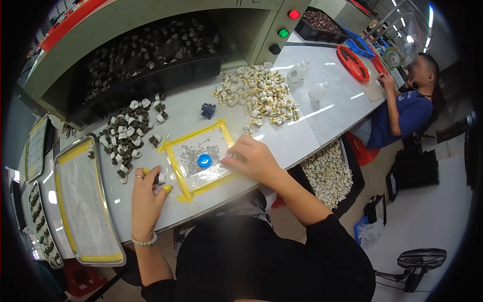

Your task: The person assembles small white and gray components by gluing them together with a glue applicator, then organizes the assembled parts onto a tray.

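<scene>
My left hand [146, 194], with yellow coverings on two fingertips, is at the table's near edge. Its thumb and fingers close on a small white-and-dark piece [160, 179]. Between my hands, a round blue container [204, 160] stands on a wet-spotted, clear-covered square bordered with yellow tape [180, 181]. My right hand [254, 160] curls over the right side of that square, fingers bent together; whatever they hold is hidden. A heap of similar white-and-dark pieces [126, 132] lies beyond my left hand. White-and-yellow pieces [261, 93] are heaped beyond my right hand.
A paper-lined metal tray [83, 201] stands at left. A machine [251, 38] with a black bin of pieces borders the table's far side. Two white bottles [318, 91] and a dark spiky block [208, 110] stand on the table. A co-worker [410, 108] sits at far right.
</scene>
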`<move>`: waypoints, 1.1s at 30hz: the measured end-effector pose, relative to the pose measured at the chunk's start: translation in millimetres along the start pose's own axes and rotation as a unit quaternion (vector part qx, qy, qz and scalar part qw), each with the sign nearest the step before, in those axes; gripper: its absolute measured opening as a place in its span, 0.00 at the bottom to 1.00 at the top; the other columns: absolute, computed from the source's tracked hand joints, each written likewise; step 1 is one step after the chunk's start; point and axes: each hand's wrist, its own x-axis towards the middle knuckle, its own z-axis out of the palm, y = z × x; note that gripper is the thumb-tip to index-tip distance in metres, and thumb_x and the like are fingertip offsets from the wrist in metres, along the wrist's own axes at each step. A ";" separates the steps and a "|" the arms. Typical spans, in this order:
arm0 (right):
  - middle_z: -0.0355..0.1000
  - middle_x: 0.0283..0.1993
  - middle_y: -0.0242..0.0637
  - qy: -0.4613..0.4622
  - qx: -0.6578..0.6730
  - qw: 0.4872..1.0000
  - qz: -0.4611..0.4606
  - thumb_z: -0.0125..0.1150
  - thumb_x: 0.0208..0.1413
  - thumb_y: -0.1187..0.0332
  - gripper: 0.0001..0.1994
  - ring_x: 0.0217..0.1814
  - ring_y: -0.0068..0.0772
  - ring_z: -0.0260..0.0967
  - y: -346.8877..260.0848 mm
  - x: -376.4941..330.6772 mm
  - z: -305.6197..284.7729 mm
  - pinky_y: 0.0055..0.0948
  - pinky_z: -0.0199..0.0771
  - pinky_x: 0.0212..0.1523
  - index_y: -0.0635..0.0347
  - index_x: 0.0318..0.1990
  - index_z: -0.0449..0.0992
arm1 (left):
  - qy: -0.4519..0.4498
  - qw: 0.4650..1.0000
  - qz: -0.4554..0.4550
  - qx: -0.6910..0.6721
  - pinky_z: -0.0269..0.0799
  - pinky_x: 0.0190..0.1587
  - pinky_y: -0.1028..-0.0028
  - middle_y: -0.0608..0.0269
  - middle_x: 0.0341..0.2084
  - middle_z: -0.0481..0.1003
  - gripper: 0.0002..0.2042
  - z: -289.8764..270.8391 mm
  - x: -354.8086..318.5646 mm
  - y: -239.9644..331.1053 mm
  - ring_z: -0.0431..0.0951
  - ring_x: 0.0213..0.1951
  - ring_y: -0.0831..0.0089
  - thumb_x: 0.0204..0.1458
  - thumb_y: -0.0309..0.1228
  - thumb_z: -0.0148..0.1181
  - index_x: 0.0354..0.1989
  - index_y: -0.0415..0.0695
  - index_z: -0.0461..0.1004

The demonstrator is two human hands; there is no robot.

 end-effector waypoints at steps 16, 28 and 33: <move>0.71 0.37 0.38 -0.102 -0.012 0.992 -0.077 0.63 0.46 0.75 0.14 0.35 0.35 0.70 4.6 2.3 -17.5 0.27 0.72 0.36 0.60 0.43 0.77 | -0.046 0.803 -0.127 -0.580 0.65 0.26 0.86 0.69 0.22 0.72 0.16 48.0 -22.2 19.7 0.70 0.24 0.85 0.49 0.19 0.59 0.48 0.37 0.73; 0.71 0.36 0.38 -0.119 -0.014 0.988 -0.093 0.67 0.41 0.74 0.14 0.32 0.34 0.70 -14.0 18.2 -10.8 0.27 0.72 0.33 0.60 0.39 0.78 | -0.005 0.742 -0.085 -0.665 0.71 0.33 0.78 0.57 0.31 0.74 0.16 64.0 -19.2 14.4 0.74 0.29 0.75 0.55 0.22 0.53 0.53 0.37 0.64; 0.71 0.35 0.36 -0.151 -0.011 0.986 -0.064 0.68 0.41 0.73 0.13 0.31 0.32 0.70 -27.1 37.6 -2.1 0.26 0.71 0.31 0.59 0.38 0.78 | -0.006 0.748 -0.082 -0.659 0.75 0.38 0.74 0.52 0.34 0.75 0.13 64.6 -18.8 11.2 0.77 0.33 0.70 0.53 0.19 0.55 0.48 0.34 0.67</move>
